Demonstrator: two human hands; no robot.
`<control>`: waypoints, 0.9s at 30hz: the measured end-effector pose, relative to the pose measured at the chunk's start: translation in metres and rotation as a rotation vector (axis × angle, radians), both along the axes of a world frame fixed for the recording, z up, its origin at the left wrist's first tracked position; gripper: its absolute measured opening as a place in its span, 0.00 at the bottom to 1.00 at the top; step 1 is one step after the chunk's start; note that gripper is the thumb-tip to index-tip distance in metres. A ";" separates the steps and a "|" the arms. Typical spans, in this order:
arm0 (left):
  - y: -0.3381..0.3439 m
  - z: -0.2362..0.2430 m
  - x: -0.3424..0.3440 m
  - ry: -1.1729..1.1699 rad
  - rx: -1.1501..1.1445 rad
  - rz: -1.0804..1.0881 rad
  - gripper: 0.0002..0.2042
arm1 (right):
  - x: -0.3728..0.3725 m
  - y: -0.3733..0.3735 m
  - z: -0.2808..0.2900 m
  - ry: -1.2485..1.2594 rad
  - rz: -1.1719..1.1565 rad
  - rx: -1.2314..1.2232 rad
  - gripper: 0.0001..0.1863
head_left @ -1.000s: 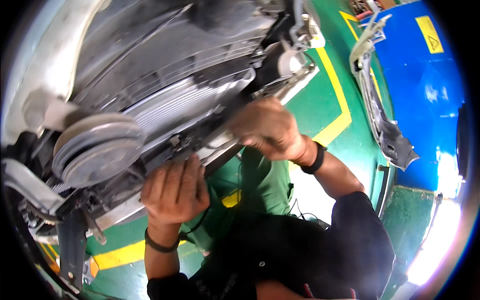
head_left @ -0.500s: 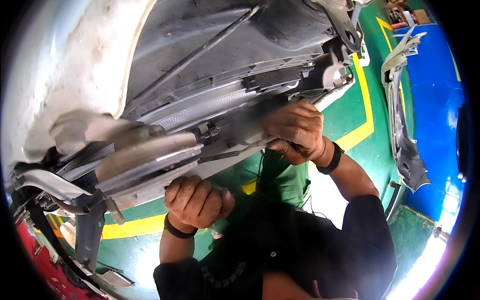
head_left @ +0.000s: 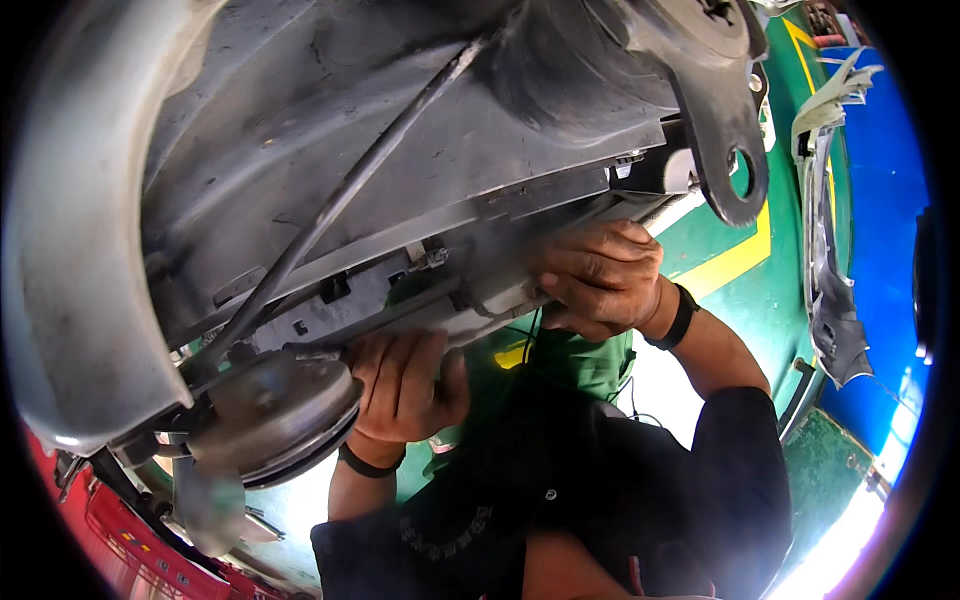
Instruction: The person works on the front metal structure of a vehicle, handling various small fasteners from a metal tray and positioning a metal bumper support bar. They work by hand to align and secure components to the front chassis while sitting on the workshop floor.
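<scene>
We look up at a car's underside w/ both hands raised. Left hand [head_left: 400, 385] is curled shut around the lower edge of a grey crossbar [head_left: 420, 300], beside a round horn [head_left: 275, 415]. Right hand [head_left: 600, 275] is closed over the same bar further right, near a black bracket [head_left: 725, 130]. The bar's long axis runs left-low to right-high, directly above both grips; neither hand is clearly nearer.
</scene>
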State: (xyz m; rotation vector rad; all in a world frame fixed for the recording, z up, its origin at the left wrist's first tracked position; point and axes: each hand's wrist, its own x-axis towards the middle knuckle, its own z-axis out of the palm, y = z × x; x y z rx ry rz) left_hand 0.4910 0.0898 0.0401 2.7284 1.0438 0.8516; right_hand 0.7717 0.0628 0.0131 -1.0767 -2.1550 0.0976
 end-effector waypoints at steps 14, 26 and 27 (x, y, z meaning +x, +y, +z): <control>-0.008 -0.007 -0.012 0.010 0.117 -0.056 0.09 | -0.006 0.005 0.009 0.038 -0.012 -0.080 0.15; -0.011 -0.018 -0.020 -0.007 0.074 -0.116 0.08 | 0.001 0.001 -0.001 -0.018 0.016 -0.038 0.13; -0.009 -0.016 -0.019 0.002 0.063 -0.116 0.08 | 0.000 0.004 -0.002 -0.026 0.016 -0.014 0.13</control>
